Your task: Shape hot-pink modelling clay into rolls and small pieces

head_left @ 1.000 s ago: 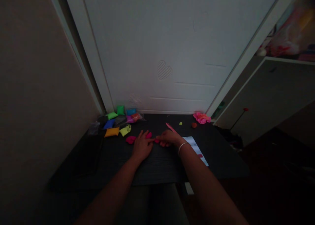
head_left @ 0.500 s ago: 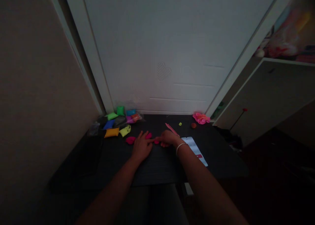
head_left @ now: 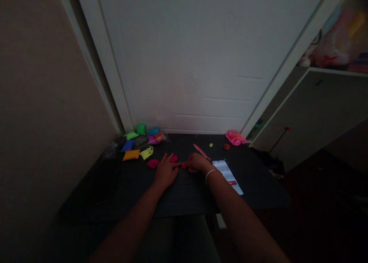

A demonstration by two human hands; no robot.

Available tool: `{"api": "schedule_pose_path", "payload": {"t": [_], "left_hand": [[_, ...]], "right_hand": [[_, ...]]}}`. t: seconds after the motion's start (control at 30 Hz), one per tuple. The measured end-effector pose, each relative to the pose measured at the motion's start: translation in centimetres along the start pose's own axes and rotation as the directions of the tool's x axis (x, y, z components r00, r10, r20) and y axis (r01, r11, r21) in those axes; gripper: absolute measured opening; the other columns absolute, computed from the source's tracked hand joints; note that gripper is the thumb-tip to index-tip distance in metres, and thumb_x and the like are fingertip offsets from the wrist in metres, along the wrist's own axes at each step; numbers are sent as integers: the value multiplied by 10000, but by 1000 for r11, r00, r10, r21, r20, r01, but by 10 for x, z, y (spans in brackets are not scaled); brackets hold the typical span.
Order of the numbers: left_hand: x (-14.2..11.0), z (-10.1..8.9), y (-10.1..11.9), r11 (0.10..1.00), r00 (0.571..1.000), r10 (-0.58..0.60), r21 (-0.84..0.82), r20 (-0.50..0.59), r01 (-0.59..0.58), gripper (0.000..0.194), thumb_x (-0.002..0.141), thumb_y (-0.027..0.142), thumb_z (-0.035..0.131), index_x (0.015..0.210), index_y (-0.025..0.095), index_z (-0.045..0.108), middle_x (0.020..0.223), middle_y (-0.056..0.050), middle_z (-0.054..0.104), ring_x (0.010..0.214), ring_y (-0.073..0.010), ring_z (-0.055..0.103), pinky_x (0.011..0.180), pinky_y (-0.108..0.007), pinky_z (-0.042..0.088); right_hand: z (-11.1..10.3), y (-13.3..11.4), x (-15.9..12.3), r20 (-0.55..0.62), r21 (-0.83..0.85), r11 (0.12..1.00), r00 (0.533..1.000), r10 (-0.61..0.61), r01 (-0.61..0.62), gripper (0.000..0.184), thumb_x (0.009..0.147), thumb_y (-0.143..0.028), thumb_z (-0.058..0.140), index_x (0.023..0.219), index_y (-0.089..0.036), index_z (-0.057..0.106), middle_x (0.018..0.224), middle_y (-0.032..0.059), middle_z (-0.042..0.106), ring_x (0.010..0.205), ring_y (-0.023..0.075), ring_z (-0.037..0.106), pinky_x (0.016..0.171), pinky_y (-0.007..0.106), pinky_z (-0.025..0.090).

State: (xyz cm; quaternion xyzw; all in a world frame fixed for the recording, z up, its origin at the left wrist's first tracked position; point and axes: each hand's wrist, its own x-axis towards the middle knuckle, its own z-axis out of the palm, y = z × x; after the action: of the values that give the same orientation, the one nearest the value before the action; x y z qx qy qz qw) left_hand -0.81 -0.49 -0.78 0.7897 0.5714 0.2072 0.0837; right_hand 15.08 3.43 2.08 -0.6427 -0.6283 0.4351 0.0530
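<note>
Your dark table (head_left: pixel 258 190) stretches across the lower middle of the frame. On it you have colourful packets (head_left: pixel 131 155) left of centre, pink lumps (head_left: pixel 153 163) near the centre, and right of centre pink sticks (head_left: pixel 201 152), a lit phone (head_left: pixel 230 178), a yellow scrap (head_left: pixel 211 145), a brownish ball (head_left: pixel 226 147) and a frilly pink thing (head_left: pixel 235 138).

in dim light, a person wears a slim, pale bangle (head_left: pixel 211 172) around the right wrist, its narrow curved band lighter than the other clothing in view. both the left forearm (head_left: pixel 140 213) and the right forearm (head_left: pixel 235 213) are bare, as are the left hand (head_left: pixel 166 173) and right hand (head_left: pixel 197 162). dark, greyish legwear (head_left: pixel 198 238) shows at the near edge, its details lost in shadow.
</note>
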Motion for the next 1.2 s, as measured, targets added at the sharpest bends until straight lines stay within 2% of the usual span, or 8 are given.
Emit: {"api": "schedule_pose_path", "payload": {"t": [0.23,0.43,0.6,0.8,0.97,1.03,1.1,1.2], "left_hand": [[0,0,0,1000,1000,-12,21,-2,12,306,760,243,465,1014,316,618,1268,8,465,1228,-262,304,970,-425,303],[-2,-4,3,1000,1000,15,24,-17,-14,338,771,239,445,1069,317,584,1300,-18,427,1234,-271,286,957,-430,304],[-7,-6,9,994,996,82,80,-31,-80,332,743,247,487,1038,354,594,1334,0,379,1261,-284,221,959,-466,272],[-10,-7,12,986,993,119,121,-27,-114,310,732,253,498,1007,337,614,1339,9,374,1266,-283,209,991,-478,209],[-10,-8,12,991,994,101,97,-47,-96,377,750,209,450,1101,295,558,1318,-8,408,1246,-248,269,985,-442,249],[-10,-8,11,993,995,83,87,-54,-78,400,745,180,443,1118,283,545,1308,-5,421,1240,-242,282,981,-436,261],[-8,-8,10,995,996,67,80,-63,-62,404,738,157,439,1111,262,552,1300,-9,432,1233,-241,294,980,-433,271],[-6,-6,6,998,995,32,64,-91,-27,411,736,124,417,1115,210,553,1284,-34,452,1217,-239,323,971,-413,299]], "right_hand": [[-2,4,-2,-22,49,999,1000,-21,22,350,827,-394,441,639,-128,570,459,-1,591,382,53,524,403,132,421],[4,3,1,-88,11,1000,996,-12,13,323,729,-358,582,507,-127,540,395,0,538,319,76,482,343,170,389],[3,5,-3,-95,46,998,995,-32,37,354,798,-390,486,571,-128,556,460,0,577,352,53,501,407,154,429],[5,6,-6,-131,31,999,991,-34,39,295,702,-415,603,616,-142,533,454,-13,562,351,72,500,354,158,389],[7,8,-8,-203,20,998,978,-56,61,308,839,-398,411,731,-139,537,557,17,621,405,67,541,406,150,409],[8,8,-13,-268,3,998,961,-62,65,345,874,-397,317,818,-138,537,660,46,651,486,85,586,469,174,442],[12,7,-21,-356,-27,998,932,-67,61,351,879,-390,298,888,-137,541,824,97,657,685,136,630,611,229,471],[26,8,-37,-463,-265,945,834,-300,193,333,877,-341,312,1031,-157,542,1150,120,548,1111,212,464,906,335,352]]}}
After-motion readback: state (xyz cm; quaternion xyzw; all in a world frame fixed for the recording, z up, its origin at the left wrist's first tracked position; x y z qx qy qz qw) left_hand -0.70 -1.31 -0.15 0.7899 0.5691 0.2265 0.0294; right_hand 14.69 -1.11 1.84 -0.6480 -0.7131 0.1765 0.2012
